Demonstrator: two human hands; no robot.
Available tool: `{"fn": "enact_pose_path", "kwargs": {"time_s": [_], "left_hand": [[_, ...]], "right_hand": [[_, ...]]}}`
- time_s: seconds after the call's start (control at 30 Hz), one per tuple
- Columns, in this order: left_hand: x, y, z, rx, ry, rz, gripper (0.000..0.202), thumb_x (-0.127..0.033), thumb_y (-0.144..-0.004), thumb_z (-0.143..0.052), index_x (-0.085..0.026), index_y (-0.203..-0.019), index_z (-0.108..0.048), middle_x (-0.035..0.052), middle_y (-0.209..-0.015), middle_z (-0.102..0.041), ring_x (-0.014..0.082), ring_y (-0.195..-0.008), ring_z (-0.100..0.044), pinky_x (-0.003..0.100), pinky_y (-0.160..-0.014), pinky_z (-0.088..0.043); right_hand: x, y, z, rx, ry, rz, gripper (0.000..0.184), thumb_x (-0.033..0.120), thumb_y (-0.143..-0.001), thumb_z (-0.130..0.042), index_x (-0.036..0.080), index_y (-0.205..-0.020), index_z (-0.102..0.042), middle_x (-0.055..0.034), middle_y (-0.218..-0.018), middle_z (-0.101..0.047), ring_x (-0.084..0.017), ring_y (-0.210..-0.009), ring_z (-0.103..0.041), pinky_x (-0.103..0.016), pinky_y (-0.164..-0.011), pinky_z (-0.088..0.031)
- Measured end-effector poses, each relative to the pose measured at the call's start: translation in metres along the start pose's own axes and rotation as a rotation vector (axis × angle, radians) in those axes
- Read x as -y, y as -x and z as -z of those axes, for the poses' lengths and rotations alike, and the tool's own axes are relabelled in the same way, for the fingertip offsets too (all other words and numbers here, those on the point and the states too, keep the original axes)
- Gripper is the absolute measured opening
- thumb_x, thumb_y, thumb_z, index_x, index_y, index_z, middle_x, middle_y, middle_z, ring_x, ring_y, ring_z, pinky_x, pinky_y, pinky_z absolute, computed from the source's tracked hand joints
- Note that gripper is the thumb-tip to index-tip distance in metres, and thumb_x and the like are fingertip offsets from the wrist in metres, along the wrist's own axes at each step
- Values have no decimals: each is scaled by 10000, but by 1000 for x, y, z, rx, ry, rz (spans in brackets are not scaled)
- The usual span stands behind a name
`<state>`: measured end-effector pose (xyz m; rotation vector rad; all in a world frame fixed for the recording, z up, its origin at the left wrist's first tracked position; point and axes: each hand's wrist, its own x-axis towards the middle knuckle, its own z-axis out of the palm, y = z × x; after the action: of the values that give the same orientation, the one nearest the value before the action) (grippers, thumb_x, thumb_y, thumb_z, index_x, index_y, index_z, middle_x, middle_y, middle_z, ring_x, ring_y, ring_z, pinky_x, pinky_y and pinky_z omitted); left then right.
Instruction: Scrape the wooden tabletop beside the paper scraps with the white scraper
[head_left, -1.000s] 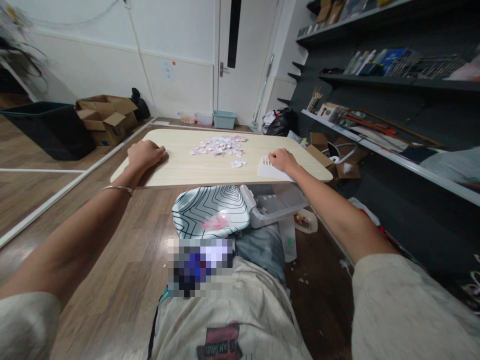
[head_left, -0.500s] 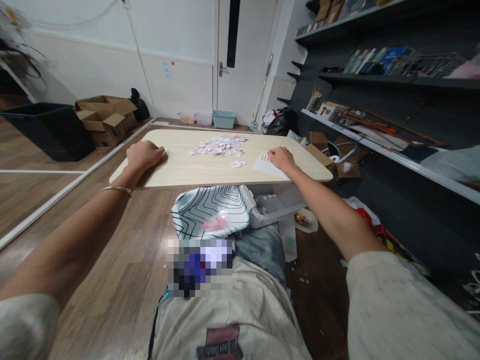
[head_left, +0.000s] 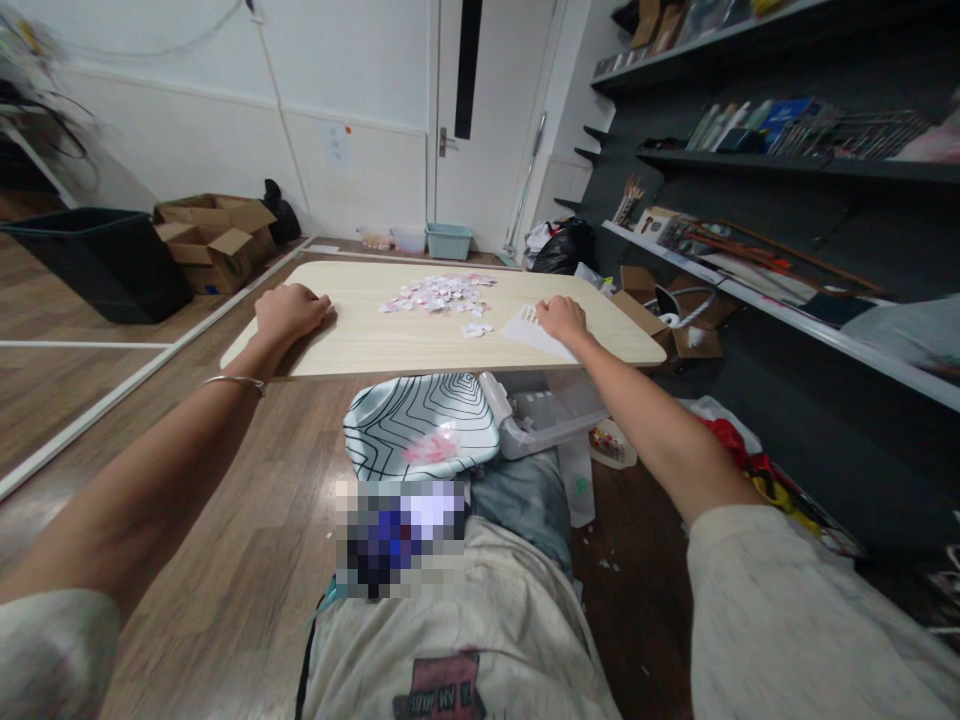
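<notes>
My left hand (head_left: 289, 308) rests as a closed fist on the left part of a low light-wood table (head_left: 390, 340), with nothing visible in it. My right hand (head_left: 561, 318) lies on the right part of the table, fingers curled over a white sheet of paper (head_left: 529, 331) and pressing it down. A heap of small pink and white paper scraps (head_left: 442, 292) lies in the middle of the table, farther out than both hands. A few loose scraps (head_left: 477, 328) lie between the heap and the sheet.
A patterned cushion (head_left: 420, 425) and a clear plastic bin (head_left: 551, 410) sit under the table's near edge. Cardboard boxes (head_left: 214, 240) and a black bin (head_left: 105, 262) stand left. Dark shelves (head_left: 765, 170) line the right wall. A closed door (head_left: 487, 110) is behind the table.
My right hand has slid the white sheet a little to the left, toward the loose scraps. The left hand has stayed where it was.
</notes>
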<state>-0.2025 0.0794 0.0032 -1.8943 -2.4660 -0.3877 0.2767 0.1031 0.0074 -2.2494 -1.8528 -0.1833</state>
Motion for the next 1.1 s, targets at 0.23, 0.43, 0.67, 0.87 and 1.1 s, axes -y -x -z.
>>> {"fn": "enact_pose_path", "kwargs": {"time_s": [0.23,0.43,0.67,0.87,1.1], "left_hand": [[3,-4,-5,-26,9,-20,595,-538,-998,-445,-128,-1113,-862,285,-1225,-808,453,-1172,-740,464,-881,-527],[-1,1,1,4,6,-20,634,-510,-1007,-436,-80,-1225,-848,303,-1311,-791,441,-1196,-733,446,-895,-514],[-1,3,1,0,4,-24,654,-523,-1006,-422,-83,-1248,-841,287,-1332,-791,408,-1202,-725,424,-911,-513],[-1,3,0,-14,8,-25,626,-518,-988,-444,-92,-1169,-866,294,-1298,-801,418,-1157,-734,440,-906,-519],[-1,2,-3,-24,20,-15,647,-536,-965,-452,-119,-1222,-876,296,-1271,-809,455,-1159,-743,486,-911,-541]], "right_hand": [[11,1,-2,-16,-20,-95,572,347,-1118,-358,76,-1382,-787,-284,-1384,-753,-355,-1340,-710,-407,-1089,-534],[15,5,4,18,10,-63,587,348,-1131,-333,90,-1386,-794,-279,-1417,-740,-346,-1347,-717,-389,-1083,-538],[12,6,8,76,62,177,610,443,-1161,-334,125,-1313,-832,-239,-1382,-772,-288,-1333,-728,-305,-1085,-501],[14,8,10,80,36,136,607,468,-1162,-337,147,-1277,-840,-230,-1358,-785,-293,-1322,-736,-309,-1054,-508],[43,4,23,57,-26,72,611,455,-1153,-342,110,-1370,-797,-265,-1405,-750,-353,-1370,-703,-377,-1083,-526]]}}
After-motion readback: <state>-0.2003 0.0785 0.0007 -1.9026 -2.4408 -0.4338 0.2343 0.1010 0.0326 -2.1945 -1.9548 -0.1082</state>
